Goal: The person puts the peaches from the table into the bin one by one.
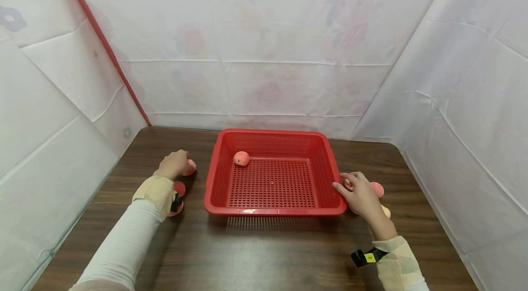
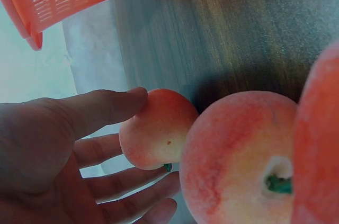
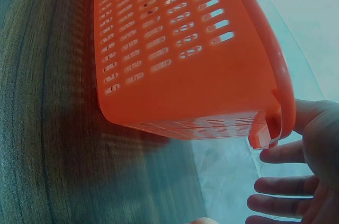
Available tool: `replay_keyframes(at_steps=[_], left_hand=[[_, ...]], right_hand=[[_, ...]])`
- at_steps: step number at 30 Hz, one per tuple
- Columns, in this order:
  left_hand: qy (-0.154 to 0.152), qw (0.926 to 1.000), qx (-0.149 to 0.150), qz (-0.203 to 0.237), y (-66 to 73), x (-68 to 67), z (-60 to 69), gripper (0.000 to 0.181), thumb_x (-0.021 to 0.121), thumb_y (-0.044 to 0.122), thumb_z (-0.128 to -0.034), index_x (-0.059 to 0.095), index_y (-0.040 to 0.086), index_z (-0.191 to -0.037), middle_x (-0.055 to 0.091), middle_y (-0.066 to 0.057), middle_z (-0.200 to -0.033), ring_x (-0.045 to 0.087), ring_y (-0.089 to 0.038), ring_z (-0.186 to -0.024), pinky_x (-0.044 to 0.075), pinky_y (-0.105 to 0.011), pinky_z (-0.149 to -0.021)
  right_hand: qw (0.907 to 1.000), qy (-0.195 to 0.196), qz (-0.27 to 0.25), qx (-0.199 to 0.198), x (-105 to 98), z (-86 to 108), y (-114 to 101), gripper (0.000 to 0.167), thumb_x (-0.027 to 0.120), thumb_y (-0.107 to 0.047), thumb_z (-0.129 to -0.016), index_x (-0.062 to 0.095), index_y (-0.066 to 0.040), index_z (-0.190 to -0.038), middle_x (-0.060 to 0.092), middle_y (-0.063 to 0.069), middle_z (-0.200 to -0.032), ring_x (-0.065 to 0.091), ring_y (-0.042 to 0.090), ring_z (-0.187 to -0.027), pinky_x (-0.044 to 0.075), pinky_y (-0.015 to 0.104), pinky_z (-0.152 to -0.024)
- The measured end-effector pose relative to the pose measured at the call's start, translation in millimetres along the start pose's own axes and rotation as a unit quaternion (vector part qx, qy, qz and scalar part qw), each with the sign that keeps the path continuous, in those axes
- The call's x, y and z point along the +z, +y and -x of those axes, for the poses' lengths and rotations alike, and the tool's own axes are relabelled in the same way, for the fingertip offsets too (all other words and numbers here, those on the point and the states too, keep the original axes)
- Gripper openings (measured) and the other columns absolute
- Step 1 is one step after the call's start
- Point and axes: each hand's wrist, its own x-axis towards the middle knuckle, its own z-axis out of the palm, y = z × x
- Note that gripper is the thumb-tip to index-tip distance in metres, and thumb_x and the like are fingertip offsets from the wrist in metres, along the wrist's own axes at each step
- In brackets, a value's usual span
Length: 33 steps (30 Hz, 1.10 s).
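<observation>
Left sleeve (image 1: 123,240): white, entering from the lower left; a yellowish band and a black wrist device (image 1: 177,202) at the cuff.
Right sleeve (image 1: 398,261): mostly out of frame at lower right; a black strap (image 1: 363,258) with a yellow label beside it.
Near left peach (image 1: 177,209): on the bench (image 1: 255,259), partly covered by the left wrist; cropped at the edge of the left wrist view.
Right-hand peaches: a pale peach (image 1: 386,211) and a pink peach (image 1: 377,189), beside the right wrist and hand; others partly hidden under the hand, their number not discernible.
Middle left peach (image 2: 238,155): between its two neighbours, green stem visible.
Right grip (image 1: 360,194): grasping the basket's right rim between thumb and index finger, remaining fingers extended.
Left grip (image 1: 173,164): grasping the far left peach (image 2: 159,128), thumb on one side, fingers on the other.
Red basket (image 1: 274,211): rectangular, perforated, at mid-bench between the hands.
Basket peach (image 1: 241,158): lying inside, at the far left corner.
Backdrop (image 1: 264,43): creased white sheeting with faint printed motifs; a red strip (image 1: 103,43) descends at left.
</observation>
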Motion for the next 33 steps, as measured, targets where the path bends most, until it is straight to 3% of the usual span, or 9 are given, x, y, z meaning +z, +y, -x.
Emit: replay_keyframes(at_steps=[6,22,27,33], left_hand=[[0.011,0.9999,0.005,0.004,-1.2,0.1,1.0,0.034,0.055,0.017,-0.0753,0.060,0.003,-0.105,0.053,-0.020,-0.094,0.045,-0.034,-0.080,0.041,-0.046,-0.068],[0.036,0.9991,0.019,0.014,-4.4,-1.4,0.1,0.038,0.063,0.019,-0.0795,0.060,-0.003,-0.111,0.058,-0.022,-0.095,0.051,-0.034,-0.081,0.044,-0.048,-0.071],[0.045,0.9988,0.019,0.008,-3.8,-2.7,0.4,0.031,0.062,0.019,-0.0791,0.060,-0.002,-0.102,0.056,-0.019,-0.087,0.050,-0.033,-0.077,0.043,-0.045,-0.068],[0.057,0.9983,0.009,0.004,-3.0,-3.9,-0.3,0.014,0.059,0.017,-0.0784,0.059,0.003,-0.073,0.050,-0.014,-0.076,0.045,-0.028,-0.071,0.040,-0.039,-0.064]], right_hand=[[1.0000,0.001,-0.001,0.000,-0.2,-0.2,-1.0,0.047,0.066,-0.035,-0.090,0.063,0.001,-0.119,0.056,0.020,-0.110,0.057,0.036,-0.096,0.048,0.049,-0.077],[1.0000,-0.003,-0.005,0.003,-0.5,-0.1,-0.5,0.048,0.066,-0.036,-0.090,0.063,0.001,-0.120,0.056,0.021,-0.110,0.056,0.035,-0.096,0.047,0.048,-0.077],[1.0000,-0.006,-0.004,0.006,-0.5,-0.2,-0.2,0.048,0.066,-0.036,-0.090,0.063,0.002,-0.120,0.056,0.022,-0.111,0.056,0.036,-0.097,0.047,0.049,-0.078],[1.0000,-0.006,0.003,0.006,-1.0,-0.9,0.1,0.048,0.066,-0.036,-0.090,0.063,0.002,-0.120,0.056,0.023,-0.111,0.057,0.036,-0.095,0.048,0.050,-0.078]])
